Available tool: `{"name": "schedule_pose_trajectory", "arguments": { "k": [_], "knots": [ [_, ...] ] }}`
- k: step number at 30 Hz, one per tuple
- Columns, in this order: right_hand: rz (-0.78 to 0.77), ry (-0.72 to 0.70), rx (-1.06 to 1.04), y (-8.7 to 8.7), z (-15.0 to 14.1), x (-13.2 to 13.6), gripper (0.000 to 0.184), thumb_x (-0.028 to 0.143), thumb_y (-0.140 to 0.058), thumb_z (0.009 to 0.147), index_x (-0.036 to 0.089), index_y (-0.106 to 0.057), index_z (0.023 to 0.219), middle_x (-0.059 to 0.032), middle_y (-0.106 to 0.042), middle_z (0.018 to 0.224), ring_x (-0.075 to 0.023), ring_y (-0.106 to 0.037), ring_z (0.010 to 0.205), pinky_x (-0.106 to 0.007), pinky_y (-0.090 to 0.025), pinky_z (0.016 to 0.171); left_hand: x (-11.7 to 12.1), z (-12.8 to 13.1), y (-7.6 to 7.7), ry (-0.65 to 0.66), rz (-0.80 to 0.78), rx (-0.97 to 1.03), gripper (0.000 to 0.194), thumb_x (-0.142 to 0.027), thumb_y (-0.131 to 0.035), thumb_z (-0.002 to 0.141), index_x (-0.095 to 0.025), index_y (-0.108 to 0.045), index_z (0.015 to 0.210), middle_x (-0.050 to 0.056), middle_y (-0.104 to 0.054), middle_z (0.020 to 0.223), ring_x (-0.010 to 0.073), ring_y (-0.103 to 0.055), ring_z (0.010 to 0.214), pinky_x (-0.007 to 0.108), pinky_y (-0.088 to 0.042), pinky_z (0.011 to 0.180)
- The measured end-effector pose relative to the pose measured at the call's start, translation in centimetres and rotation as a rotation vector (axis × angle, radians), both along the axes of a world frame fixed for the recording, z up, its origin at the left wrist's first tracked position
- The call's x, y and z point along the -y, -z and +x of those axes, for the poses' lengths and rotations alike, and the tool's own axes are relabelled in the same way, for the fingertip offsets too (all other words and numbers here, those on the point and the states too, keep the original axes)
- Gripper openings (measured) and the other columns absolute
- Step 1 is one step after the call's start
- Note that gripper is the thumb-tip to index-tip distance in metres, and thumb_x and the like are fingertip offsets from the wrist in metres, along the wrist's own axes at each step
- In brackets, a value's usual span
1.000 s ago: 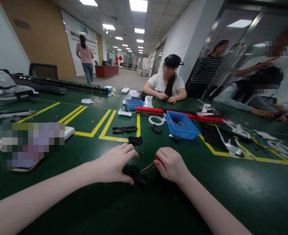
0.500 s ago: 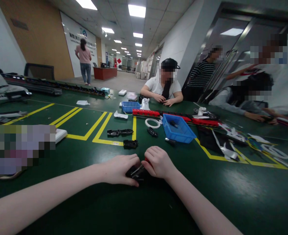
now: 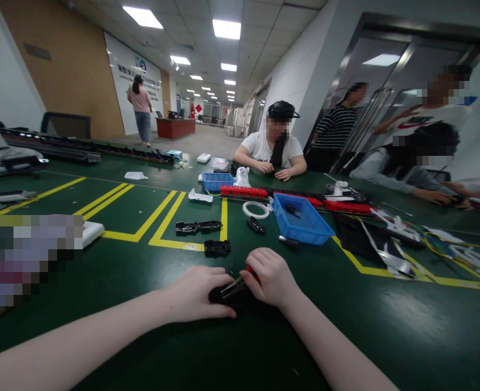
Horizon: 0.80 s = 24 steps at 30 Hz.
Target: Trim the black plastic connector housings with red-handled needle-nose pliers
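Observation:
My left hand [image 3: 199,290] is closed around a black plastic part [image 3: 236,297] low over the near side of the green table. Its thumb lies below the part and its fingers above. My right hand [image 3: 271,276] is curled around a red-handled tool [image 3: 249,269]; a thin metal length slants from it down-left to the black part. The tool's kind and tip are hidden by the fingers. Just beyond my hands lies a short black part [image 3: 217,247], with a longer black part [image 3: 198,227] behind it.
A blue tray [image 3: 303,220] holds small black pieces. Beside it are a white cable coil [image 3: 256,209], a black piece [image 3: 256,225] and a black cylinder [image 3: 288,241]. Red strips [image 3: 243,191] cross behind. A person [image 3: 270,152] sits opposite; others are at the right.
The black part between my hands shows more now, and the metal length is tilted along it. Both hands stay close together. The view has shifted slightly.

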State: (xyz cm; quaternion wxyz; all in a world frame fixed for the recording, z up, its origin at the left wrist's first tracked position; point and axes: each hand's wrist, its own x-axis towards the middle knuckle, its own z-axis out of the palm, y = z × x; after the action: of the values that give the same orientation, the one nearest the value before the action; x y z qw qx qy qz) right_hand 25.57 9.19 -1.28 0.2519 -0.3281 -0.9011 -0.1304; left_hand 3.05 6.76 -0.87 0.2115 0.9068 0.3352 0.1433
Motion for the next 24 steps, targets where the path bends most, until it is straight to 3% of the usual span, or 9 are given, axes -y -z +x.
{"name": "schedule_pose_trajectory", "arguments": {
  "k": [15, 24],
  "knots": [
    [0.02, -0.017, 0.066, -0.17, -0.44, 0.2, 0.036, 0.039, -0.038, 0.097, 0.019, -0.053, 0.071, -0.0058, -0.056, 0.071, -0.0175, -0.048, 0.068, -0.032, -0.034, 0.067, 0.25, -0.09, -0.03, -0.004, 0.108, -0.089, 0.037, -0.055, -0.063, 0.085, -0.019, -0.059, 0.093, 0.002, -0.067, 0.082, 0.0189, -0.062, 0.07, 0.026, -0.038, 0.058],
    [0.031, -0.034, 0.097, -0.13, -0.59, 0.24, 0.037, 0.039, -0.037, 0.097, 0.019, -0.053, 0.07, -0.0047, -0.054, 0.067, -0.0175, -0.044, 0.066, -0.033, -0.032, 0.066, 0.28, -0.16, -0.13, 0.006, 0.092, -0.067, 0.037, -0.055, -0.063, 0.085, -0.019, -0.059, 0.095, 0.002, -0.068, 0.083, 0.0188, -0.063, 0.069, 0.026, -0.038, 0.056]
  ]
}}
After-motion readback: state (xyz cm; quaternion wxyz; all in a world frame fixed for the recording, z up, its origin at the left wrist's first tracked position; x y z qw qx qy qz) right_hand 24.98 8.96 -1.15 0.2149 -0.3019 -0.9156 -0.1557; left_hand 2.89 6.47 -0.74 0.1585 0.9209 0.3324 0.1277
